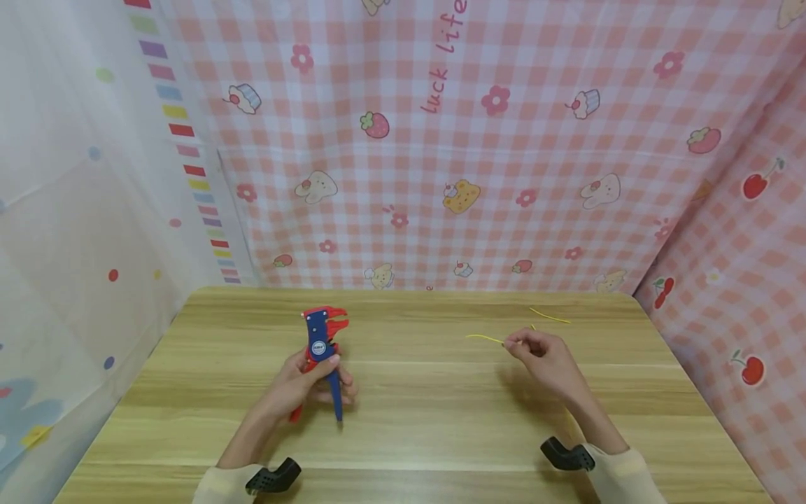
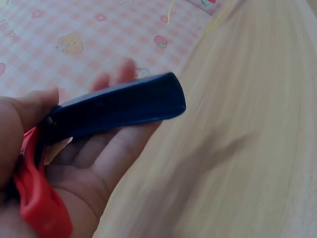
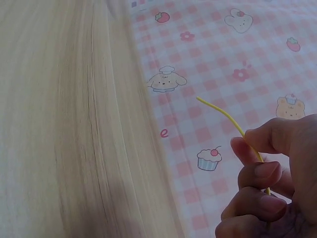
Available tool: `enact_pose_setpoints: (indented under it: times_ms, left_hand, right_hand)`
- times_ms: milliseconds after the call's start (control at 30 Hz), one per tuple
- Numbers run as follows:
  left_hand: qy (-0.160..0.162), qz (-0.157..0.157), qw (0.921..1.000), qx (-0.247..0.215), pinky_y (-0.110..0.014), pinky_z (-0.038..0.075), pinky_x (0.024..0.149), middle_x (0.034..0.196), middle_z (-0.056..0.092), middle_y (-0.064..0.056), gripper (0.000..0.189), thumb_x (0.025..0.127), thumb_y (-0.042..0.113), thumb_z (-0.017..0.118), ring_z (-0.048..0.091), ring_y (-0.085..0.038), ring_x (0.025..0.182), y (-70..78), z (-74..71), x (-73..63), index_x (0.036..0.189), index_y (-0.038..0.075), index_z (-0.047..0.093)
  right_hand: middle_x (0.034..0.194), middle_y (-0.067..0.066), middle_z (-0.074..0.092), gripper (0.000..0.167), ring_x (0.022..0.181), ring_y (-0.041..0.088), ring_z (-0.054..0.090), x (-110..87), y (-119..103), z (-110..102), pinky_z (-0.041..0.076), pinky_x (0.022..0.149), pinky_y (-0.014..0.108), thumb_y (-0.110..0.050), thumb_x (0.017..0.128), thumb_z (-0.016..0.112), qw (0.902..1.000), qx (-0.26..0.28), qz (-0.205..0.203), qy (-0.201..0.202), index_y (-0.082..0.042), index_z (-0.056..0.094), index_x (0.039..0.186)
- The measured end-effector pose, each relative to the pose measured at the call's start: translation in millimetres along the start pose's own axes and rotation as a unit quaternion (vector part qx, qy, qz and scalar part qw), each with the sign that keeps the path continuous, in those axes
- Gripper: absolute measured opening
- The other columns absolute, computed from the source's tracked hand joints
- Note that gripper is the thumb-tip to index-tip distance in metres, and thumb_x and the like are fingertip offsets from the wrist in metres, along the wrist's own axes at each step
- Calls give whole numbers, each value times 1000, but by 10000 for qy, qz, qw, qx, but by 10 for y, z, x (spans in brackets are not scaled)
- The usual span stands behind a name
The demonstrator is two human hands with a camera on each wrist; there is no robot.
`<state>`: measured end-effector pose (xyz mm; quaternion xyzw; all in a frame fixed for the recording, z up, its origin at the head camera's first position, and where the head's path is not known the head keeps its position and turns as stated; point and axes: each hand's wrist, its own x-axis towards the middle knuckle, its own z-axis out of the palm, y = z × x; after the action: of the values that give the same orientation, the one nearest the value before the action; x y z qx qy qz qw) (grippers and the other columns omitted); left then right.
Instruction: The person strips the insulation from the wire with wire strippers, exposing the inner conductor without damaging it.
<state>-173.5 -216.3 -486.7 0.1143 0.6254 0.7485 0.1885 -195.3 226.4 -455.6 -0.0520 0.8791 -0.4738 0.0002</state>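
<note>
A red and blue wire stripper (image 1: 319,336) stands with its jaws up, gripped near its middle by my left hand (image 1: 308,381). My left thumb presses on the blue body. In the left wrist view the blue handle (image 2: 119,106) lies across my fingers, and the red handle (image 2: 42,193) crosses the palm. To the right, my right hand (image 1: 544,357) pinches a thin yellow wire (image 1: 483,338) between thumb and index finger. One end of it sticks out leftward, slightly bent; in the right wrist view the wire (image 3: 223,113) runs down behind the other curled fingers.
A second short piece of yellow wire (image 1: 550,316) lies on the wooden table (image 1: 415,420) near its back edge, just beyond my right hand. A pink checked cloth (image 1: 428,182) hangs behind the table, with more printed cloth at both sides.
</note>
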Motion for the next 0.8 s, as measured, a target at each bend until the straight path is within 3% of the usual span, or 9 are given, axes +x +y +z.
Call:
enact_pose_setpoints:
  times_ms: [133, 300, 800]
  left_hand:
    - [-172, 38, 9998, -85, -58, 62, 85, 95, 74, -9, 40, 109, 28, 49, 77, -33, 86, -18, 30, 14, 138, 1, 40]
    - [-63, 67, 9999, -138, -51, 64, 83, 94, 72, -7, 33, 108, 29, 52, 75, -24, 81, -24, 91, 49, 132, 7, 45]
    - [-111, 433, 9989, -164, -48, 66, 78, 88, 71, -4, 17, 109, 21, 51, 75, -23, 76, -81, 246, 103, 119, 9, 49]
  right_hand:
    - [79, 15, 60, 24, 62, 10, 43, 13, -4, 15, 39, 54, 26, -29, 103, 63, 10000, -14, -35, -25, -8, 73, 111]
    - [86, 23, 62, 26, 64, 12, 44, 16, -10, 28, 39, 56, 27, -30, 104, 62, 10000, 8, -66, -48, -8, 73, 113]
    - [96, 17, 68, 25, 72, 13, 51, 29, -122, 46, 42, 59, 26, -30, 103, 63, 9999, 43, -72, -66, -9, 72, 111]
